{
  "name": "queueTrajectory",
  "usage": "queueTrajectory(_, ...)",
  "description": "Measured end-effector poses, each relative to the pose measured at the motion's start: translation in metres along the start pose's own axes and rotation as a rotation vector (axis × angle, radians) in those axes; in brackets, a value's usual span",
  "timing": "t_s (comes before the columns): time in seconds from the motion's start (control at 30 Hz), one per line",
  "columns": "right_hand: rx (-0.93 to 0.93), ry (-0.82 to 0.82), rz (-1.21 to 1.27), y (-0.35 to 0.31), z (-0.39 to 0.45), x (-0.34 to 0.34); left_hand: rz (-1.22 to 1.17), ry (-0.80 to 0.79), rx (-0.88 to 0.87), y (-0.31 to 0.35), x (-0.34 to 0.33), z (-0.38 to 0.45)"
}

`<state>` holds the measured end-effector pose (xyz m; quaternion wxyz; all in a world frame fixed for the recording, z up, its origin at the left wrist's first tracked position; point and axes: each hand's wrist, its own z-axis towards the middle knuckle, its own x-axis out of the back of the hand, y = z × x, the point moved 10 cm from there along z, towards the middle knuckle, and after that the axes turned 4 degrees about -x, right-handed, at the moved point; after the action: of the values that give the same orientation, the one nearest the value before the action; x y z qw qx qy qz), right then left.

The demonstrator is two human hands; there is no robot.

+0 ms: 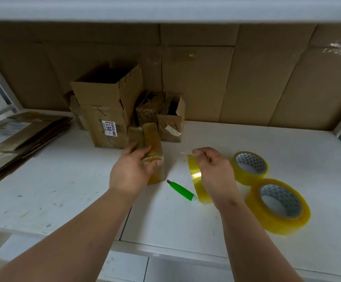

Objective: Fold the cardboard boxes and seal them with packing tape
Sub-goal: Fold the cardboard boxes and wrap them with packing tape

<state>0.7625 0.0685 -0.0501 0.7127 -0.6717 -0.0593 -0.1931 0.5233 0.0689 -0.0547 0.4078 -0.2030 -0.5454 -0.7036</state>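
reading "0613" on a label [111,128] of the open carton [106,106] behind.

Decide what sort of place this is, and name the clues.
Probably a parcel-packing bench: rolls of packing tape, a stack of flattened cardboard and opened labelled boxes on a white worktop.

The left hand [132,171] covers the near lower part of the small taped box [152,143], so its front face cannot be read. The right hand [214,171] hides most of the upright tape roll [195,176]. The flattened cardboard stack [17,139] runs off the left edge. The label [110,129] on the tall open box [104,110] is mostly too small to read.
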Motion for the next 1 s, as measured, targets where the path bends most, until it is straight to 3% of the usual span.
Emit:
queueTrajectory(0.1, -0.008, 0.0, 0.036, 0.001, 0.002, -0.002, -0.056, 0.033, -0.01, -0.005, 0.005, 0.0)
queueTrajectory(0.27, -0.014, -0.014, 0.076, -0.004, 0.005, -0.009, 0.049, -0.13, -0.12, 0.004, -0.002, 0.003)
queueTrajectory(0.5, 0.001, -0.01, 0.103, -0.007, 0.004, -0.01, 0.021, -0.056, -0.195, 0.015, 0.028, 0.013)
queueTrajectory(0.63, 0.0, -0.014, 0.124, -0.005, 0.0, -0.012, 0.164, -0.324, -0.186, 0.006, 0.002, 0.004)
queueTrajectory(0.7, 0.003, -0.016, 0.121, -0.005, -0.001, -0.014, 0.171, -0.362, -0.189, 0.0, -0.001, 0.0)
queueTrajectory(1.0, 0.027, -0.042, 0.134, -0.015, -0.01, -0.021, 0.193, -0.129, -0.187, 0.0, 0.005, -0.013)
